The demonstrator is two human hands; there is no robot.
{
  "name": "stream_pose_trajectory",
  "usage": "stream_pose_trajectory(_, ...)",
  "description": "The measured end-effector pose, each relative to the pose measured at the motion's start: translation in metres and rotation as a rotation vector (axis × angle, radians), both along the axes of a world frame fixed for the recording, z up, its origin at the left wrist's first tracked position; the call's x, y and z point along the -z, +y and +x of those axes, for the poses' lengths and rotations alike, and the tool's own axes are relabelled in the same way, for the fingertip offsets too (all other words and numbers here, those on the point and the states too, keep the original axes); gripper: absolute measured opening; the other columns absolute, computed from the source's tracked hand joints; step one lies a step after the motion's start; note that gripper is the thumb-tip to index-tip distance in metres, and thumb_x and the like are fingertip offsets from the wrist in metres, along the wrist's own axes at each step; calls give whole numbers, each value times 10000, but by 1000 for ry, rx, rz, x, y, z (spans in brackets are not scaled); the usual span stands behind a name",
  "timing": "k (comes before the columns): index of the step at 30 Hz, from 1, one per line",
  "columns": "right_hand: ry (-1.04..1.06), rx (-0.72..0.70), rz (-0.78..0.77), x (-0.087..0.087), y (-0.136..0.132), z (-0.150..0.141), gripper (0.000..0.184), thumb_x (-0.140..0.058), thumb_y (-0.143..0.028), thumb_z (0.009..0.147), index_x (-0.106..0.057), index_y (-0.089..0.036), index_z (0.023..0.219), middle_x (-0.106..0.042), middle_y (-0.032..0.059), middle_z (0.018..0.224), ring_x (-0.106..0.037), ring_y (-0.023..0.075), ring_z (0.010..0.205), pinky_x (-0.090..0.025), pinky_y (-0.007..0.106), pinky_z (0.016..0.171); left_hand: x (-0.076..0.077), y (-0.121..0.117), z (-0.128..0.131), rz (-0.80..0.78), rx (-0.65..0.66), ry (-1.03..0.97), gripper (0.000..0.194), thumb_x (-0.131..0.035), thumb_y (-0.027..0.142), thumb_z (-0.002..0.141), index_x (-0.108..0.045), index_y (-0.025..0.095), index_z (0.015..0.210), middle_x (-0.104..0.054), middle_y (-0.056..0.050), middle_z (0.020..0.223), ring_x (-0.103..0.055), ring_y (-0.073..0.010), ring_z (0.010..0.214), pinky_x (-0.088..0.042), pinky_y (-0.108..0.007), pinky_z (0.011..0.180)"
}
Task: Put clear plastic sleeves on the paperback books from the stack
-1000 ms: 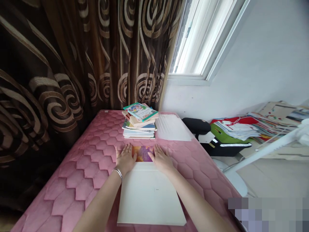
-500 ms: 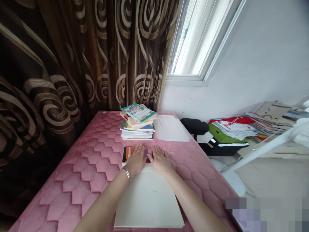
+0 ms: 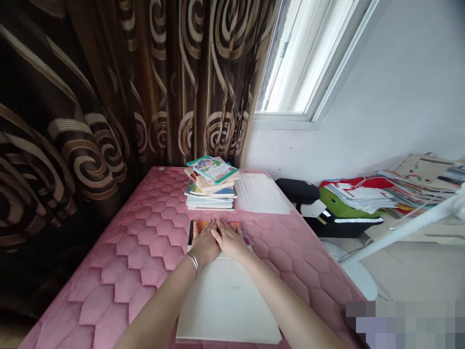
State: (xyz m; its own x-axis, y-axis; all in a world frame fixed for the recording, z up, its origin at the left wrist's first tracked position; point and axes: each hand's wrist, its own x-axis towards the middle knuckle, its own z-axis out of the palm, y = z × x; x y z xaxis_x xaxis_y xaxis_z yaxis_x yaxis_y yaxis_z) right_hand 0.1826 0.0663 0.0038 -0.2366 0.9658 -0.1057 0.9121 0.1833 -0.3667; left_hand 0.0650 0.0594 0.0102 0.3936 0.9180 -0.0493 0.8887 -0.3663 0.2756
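Note:
A large flat off-white book or board (image 3: 228, 303) lies on the pink quilted mattress (image 3: 119, 247) in front of me. Along its far end runs a strip printed in orange, black and purple (image 3: 245, 234); whether it is a flap or a separate cover I cannot tell. My left hand (image 3: 205, 242), with silver bangles (image 3: 194, 261) at the wrist, lies flat on the strip's left and middle part. Beside it, my right hand (image 3: 228, 238) rests flat too, its thumb touching the left hand. Both hands have fingers stretched out and hold nothing.
Beyond the hands stands an untidy stack of books (image 3: 212, 186), beside translucent plastic sheets (image 3: 263, 194). Brown patterned curtains (image 3: 163, 87) hang behind the mattress. At right are a black and green box (image 3: 341, 220), piled papers (image 3: 407, 186) and a white stand (image 3: 392, 240).
My right hand has slid left along the coloured strip until it meets my left hand, uncovering more purple at the right. The view has shifted slightly.

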Motion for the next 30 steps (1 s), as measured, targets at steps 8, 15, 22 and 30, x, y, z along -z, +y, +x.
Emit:
stream_pose_trajectory(8, -153, 165, 10, -7, -10, 40, 702, -115, -535, 938, -159, -79, 1470, -192, 154, 1523, -150, 237, 1414, 8, 536, 1109, 1, 2, -28, 57, -234, 96, 641, -251, 451, 898, -225, 136, 1456, -329, -128, 1486, -232, -268, 1394, 28, -606, 1107)
stream_pose_trajectory(15, -192, 152, 1, -11, -10, 47, 700, -125, -532, 937, -158, -82, 1472, -202, 156, 1521, -159, 259, 1411, -15, 544, 1103, -10, -25, -47, 124, -425, 194, 524, -308, 367, 907, -371, 198, 1399, -423, -123, 1434, -263, -325, 1369, -140, -665, 1058)
stream_pose_trajectory(22, -232, 142, -1, -14, -8, 46, 673, -179, -513, 942, -223, -82, 1456, -229, 167, 1516, -187, 268, 1396, -114, 521, 1081, -7, -73, -31, 233, -440, 110, 453, -329, 337, 912, -536, 147, 1267, -513, -149, 1325, -503, -270, 1164, -409, -416, 953)
stream_pose_trajectory(30, -114, 47, 258, -18, 5, -16, 629, -320, -649, 870, -653, -139, 1027, -604, 179, 1150, -474, 308, 1123, -359, 422, 903, 0, -72, -36, 288, -448, 13, 435, -376, 368, 891, -582, 126, 1187, -581, -142, 1233, -528, -271, 1113, -407, -398, 925)
